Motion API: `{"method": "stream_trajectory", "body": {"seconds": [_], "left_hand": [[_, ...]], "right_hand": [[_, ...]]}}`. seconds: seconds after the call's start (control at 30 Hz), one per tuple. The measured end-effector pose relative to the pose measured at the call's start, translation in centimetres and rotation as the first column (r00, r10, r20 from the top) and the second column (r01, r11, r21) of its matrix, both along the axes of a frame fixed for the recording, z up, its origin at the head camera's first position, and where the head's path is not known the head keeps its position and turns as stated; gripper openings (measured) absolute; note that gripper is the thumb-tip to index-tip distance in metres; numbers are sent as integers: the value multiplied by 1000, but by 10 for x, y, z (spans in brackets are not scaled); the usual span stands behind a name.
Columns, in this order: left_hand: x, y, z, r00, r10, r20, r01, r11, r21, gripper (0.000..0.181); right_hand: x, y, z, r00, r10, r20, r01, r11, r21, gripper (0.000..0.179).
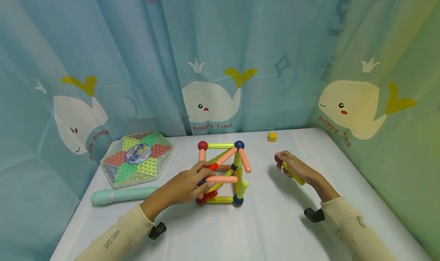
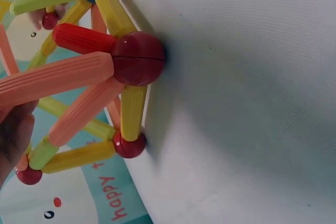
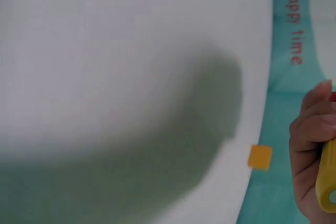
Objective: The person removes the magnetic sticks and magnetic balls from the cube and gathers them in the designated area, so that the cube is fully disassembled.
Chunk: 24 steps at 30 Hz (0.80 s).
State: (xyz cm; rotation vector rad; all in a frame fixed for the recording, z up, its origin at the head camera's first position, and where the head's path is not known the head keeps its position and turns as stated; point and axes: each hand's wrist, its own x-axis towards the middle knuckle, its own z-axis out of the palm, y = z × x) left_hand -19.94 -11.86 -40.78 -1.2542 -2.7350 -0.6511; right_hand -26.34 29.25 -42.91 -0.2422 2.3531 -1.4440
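A box-shaped frame of magnetic building sticks and balls [image 1: 220, 200] stands on the table, with pink, yellow, green and red sticks. My left hand [image 1: 185, 186] grips its near-left upper corner, fingers and thumb about a blue ball [image 1: 201, 182]. From that corner a pink stick [image 1: 221, 179] points right, its far end free. A green stick [image 1: 242, 189] rises from the near-right lower ball. Off to the right, my right hand [image 1: 296, 167] holds a yellow magnetic stick [image 1: 293, 174] with a red ball [image 1: 277, 158] at its end, above the table.
A star-patterned Chinese checkers box [image 1: 137, 158] lies at the back left, a mint-green cylinder [image 1: 123, 195] in front of it. Near the table's back edge sits a small yellow cube [image 1: 272, 137]. A whale-print curtain [image 1: 213, 43] hangs behind.
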Motion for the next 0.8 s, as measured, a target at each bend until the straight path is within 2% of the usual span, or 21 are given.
{"method": "stream_trajectory", "body": {"seconds": [0.2, 0.37, 0.47, 0.6, 0.7, 0.8], "left_hand": [[2, -3, -1, 999, 18, -27, -18, 1000, 1, 38], [2, -7, -1, 999, 50, -20, -50, 999, 5, 37], [2, -9, -1, 998, 62, -29, -61, 998, 10, 36], [1, -11, -1, 998, 63, -28, -63, 998, 7, 36], [1, -12, -3, 998, 63, -17, -63, 998, 9, 37], [1, -12, -3, 998, 57, -10, -57, 998, 13, 35]], "right_hand": [[-19, 5, -10, 997, 47, -55, -40, 992, 123, 42], [-35, 2, -21, 991, 88, -104, -59, 966, 252, 42], [-44, 0, -26, 980, 104, -171, -41, 940, 338, 41], [-53, 0, -30, 956, 134, -260, -3, 893, 449, 38], [-61, 2, -32, 949, 155, -276, 9, 858, 513, 38], [-70, 1, -32, 950, 155, -269, 25, 825, 564, 41]]}}
